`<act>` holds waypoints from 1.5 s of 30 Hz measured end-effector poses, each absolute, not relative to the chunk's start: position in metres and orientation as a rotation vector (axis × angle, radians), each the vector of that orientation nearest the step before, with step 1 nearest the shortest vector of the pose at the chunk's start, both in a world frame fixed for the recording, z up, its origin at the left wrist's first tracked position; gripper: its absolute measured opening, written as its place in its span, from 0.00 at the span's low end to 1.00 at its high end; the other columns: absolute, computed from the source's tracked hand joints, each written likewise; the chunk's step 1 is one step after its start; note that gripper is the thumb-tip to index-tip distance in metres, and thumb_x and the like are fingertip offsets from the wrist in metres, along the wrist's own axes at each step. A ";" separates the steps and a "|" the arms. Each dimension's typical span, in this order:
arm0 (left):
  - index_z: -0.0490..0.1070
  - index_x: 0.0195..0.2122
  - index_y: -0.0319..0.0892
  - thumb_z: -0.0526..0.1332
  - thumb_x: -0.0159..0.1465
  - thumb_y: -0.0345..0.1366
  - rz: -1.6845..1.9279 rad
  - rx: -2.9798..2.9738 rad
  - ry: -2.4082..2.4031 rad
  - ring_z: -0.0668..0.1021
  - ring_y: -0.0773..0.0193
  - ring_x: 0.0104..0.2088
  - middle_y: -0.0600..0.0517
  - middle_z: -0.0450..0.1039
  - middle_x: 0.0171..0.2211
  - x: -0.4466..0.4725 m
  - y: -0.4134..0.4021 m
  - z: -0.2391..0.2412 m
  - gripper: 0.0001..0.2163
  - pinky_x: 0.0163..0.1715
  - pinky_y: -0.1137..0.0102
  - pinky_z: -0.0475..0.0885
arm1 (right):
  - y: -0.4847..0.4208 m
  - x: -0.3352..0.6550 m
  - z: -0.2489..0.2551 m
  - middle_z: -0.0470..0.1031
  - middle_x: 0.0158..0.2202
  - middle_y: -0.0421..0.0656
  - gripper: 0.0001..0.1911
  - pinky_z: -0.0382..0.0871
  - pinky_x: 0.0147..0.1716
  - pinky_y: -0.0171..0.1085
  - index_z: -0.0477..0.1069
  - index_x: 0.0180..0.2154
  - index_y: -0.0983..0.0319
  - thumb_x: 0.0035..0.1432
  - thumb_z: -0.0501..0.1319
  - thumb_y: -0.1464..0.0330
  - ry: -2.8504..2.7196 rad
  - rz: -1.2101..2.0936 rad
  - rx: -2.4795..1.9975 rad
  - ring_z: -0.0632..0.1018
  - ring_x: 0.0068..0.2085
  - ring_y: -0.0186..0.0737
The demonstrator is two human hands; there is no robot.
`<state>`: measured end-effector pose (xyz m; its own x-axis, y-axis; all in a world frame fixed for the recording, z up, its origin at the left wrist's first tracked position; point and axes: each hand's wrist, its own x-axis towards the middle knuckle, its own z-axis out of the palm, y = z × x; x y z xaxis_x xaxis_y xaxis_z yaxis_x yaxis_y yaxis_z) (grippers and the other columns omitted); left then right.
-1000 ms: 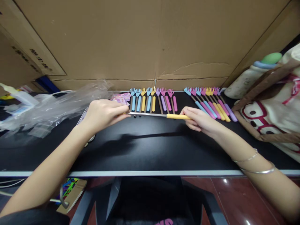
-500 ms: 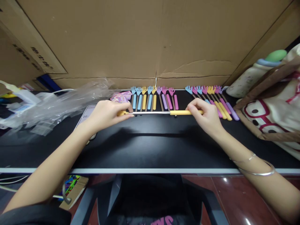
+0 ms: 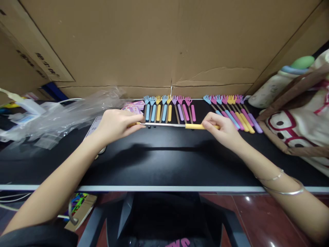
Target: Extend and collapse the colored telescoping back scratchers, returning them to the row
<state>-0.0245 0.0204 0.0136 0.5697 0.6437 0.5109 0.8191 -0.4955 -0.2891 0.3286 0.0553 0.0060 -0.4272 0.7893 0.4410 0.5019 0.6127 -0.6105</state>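
Note:
A telescopic back scratcher [image 3: 167, 125] with a yellow handle and a shiny metal rod stretches level above the black desk. My left hand [image 3: 120, 123] pinches its yellow head end, mostly hidden by the fingers. On the other end, my right hand [image 3: 221, 127] is closed round the yellow handle. Behind the rod lies a row of blue, yellow, purple and pink back scratchers [image 3: 164, 108], claws pointing away from me. A second group of back scratchers [image 3: 239, 113], slanted and close together, lies just beyond my right hand.
Clear plastic bags [image 3: 69, 115] lie at the left, beside a phone [image 3: 94, 127] partly behind my left arm. Pink printed packets [image 3: 135, 107] sit behind my left hand. A bottle [image 3: 272, 87] and a cloth bag [image 3: 305, 120] stand at the right. Cardboard [image 3: 154, 44] walls the back.
Both hands keep their hold on the back scratcher. My right hand has shifted slightly left, and the handle end has dipped a little.

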 end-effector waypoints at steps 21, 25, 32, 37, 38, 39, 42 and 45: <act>0.77 0.43 0.49 0.51 0.70 0.52 -0.375 -2.532 -1.337 0.75 0.65 0.25 0.54 0.78 0.25 -0.015 0.017 0.018 0.18 0.25 0.74 0.58 | 0.057 0.330 0.005 0.57 0.16 0.34 0.19 0.48 0.19 0.34 0.66 0.26 0.60 0.59 0.59 0.52 -2.034 0.644 -1.162 0.58 0.19 0.29; 0.77 0.42 0.48 0.49 0.70 0.53 -0.315 -2.743 -1.466 0.74 0.66 0.23 0.56 0.75 0.23 -0.014 0.019 0.019 0.20 0.27 0.74 0.60 | 0.049 0.328 0.008 0.63 0.19 0.37 0.18 0.55 0.22 0.35 0.66 0.25 0.59 0.59 0.61 0.54 -2.006 0.429 -1.096 0.62 0.21 0.32; 0.76 0.39 0.48 0.47 0.70 0.51 -0.205 -2.833 -1.507 0.74 0.67 0.24 0.57 0.75 0.23 -0.010 0.020 0.018 0.20 0.27 0.75 0.59 | 0.045 0.330 0.008 0.68 0.21 0.39 0.16 0.55 0.22 0.37 0.67 0.26 0.58 0.61 0.59 0.55 -2.046 0.285 -1.016 0.64 0.21 0.33; 0.75 0.40 0.47 0.46 0.70 0.46 -0.178 -2.645 -1.377 0.76 0.64 0.25 0.53 0.76 0.25 -0.008 0.018 0.013 0.19 0.26 0.74 0.59 | 0.044 0.328 0.007 0.64 0.19 0.37 0.16 0.55 0.23 0.36 0.66 0.29 0.58 0.62 0.58 0.53 -2.047 0.297 -1.072 0.64 0.21 0.33; 0.75 0.42 0.47 0.46 0.70 0.45 -0.169 -2.625 -1.364 0.76 0.63 0.25 0.53 0.77 0.25 -0.008 0.018 0.012 0.18 0.26 0.73 0.59 | 0.044 0.328 0.007 0.64 0.19 0.36 0.16 0.55 0.23 0.36 0.66 0.30 0.58 0.62 0.58 0.54 -2.052 0.317 -1.087 0.63 0.21 0.33; 0.74 0.44 0.47 0.46 0.70 0.44 -0.162 -2.610 -1.356 0.77 0.62 0.26 0.53 0.77 0.26 -0.008 0.018 0.012 0.18 0.26 0.73 0.60 | 0.044 0.327 0.007 0.63 0.19 0.36 0.14 0.55 0.23 0.36 0.66 0.32 0.58 0.63 0.57 0.54 -2.064 0.336 -1.095 0.63 0.21 0.33; 0.74 0.47 0.47 0.47 0.69 0.43 -0.149 -2.580 -1.352 0.77 0.62 0.27 0.53 0.78 0.27 -0.009 0.018 0.013 0.17 0.27 0.73 0.61 | 0.046 0.330 0.009 0.64 0.20 0.36 0.13 0.55 0.23 0.35 0.67 0.34 0.58 0.64 0.56 0.56 -2.155 0.382 -1.079 0.63 0.22 0.33; 0.74 0.46 0.48 0.48 0.69 0.44 -0.128 -2.547 -1.352 0.78 0.63 0.27 0.53 0.78 0.27 -0.012 0.019 0.016 0.16 0.27 0.74 0.62 | 0.051 0.337 0.012 0.65 0.21 0.36 0.13 0.56 0.24 0.34 0.69 0.34 0.59 0.64 0.55 0.57 -2.295 0.394 -1.071 0.64 0.22 0.33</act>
